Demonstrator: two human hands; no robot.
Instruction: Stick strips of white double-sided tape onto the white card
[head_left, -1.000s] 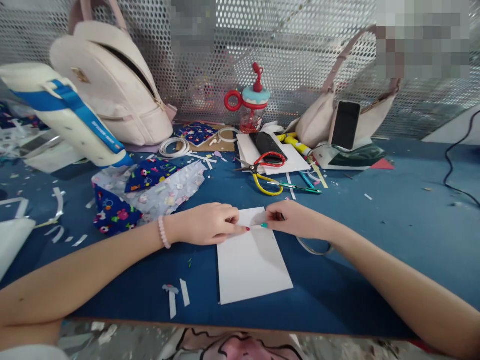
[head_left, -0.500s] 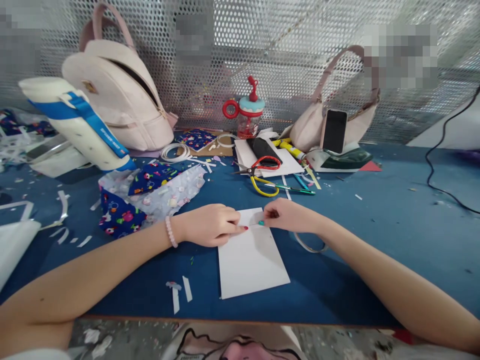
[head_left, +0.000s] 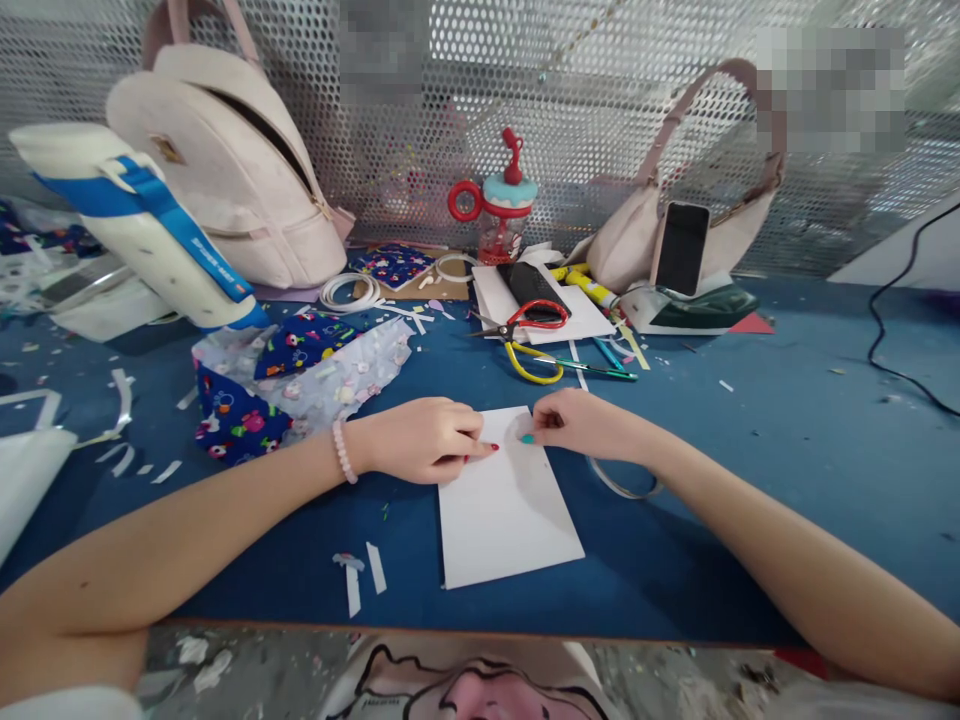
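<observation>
A white rectangular board (head_left: 514, 520) lies flat on the table in front of me. My left hand (head_left: 427, 440) rests over its upper left edge, index finger stretched onto the surface and the other fingers curled, holding it down. At the upper right edge is my right hand (head_left: 581, 425), its fingers curled in and the teal-nailed thumb against the board. Whatever sits in that pinch is too small to make out. Beside the right wrist lies a roll of tape (head_left: 622, 488), partly covered by the forearm. Patterned blue fabric (head_left: 244, 415) is crumpled behind my left forearm.
Scissors (head_left: 536, 350) with red and yellow handles lie beyond the board, near a teal pen (head_left: 600, 370). Farther back are a backpack (head_left: 225, 190), a bottle (head_left: 142, 230), a cup (head_left: 504, 215), a handbag (head_left: 622, 240) and a phone (head_left: 681, 248). Paper strips (head_left: 375, 568) lie near the front edge.
The camera view has shifted slightly. My right thumb stays at the board's upper right edge, and the faint strip line seen between the hands earlier is less visible. My left hand keeps its place.
</observation>
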